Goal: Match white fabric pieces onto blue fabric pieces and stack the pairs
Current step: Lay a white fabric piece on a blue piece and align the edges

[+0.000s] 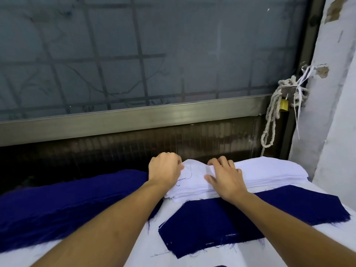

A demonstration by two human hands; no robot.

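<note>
Stack of white cut fabric pieces [260,172], far right, top layer puckered at its left end; flat dark-blue angled fabric piece [221,218] just nearer; thick pile of dark-blue fabric pieces [67,199], left.

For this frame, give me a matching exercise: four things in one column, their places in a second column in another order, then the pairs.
Things
1. white stack
2. single blue piece
3. blue pile
4. padlock

Places
A. hanging beside the rope at the window frame's right end
B. at the far left
C. lying flat, nearer the person than the white stack
D. under both hands, the left hand and the right hand

Pairs: 1-D, 2-C, 3-B, 4-A
</note>
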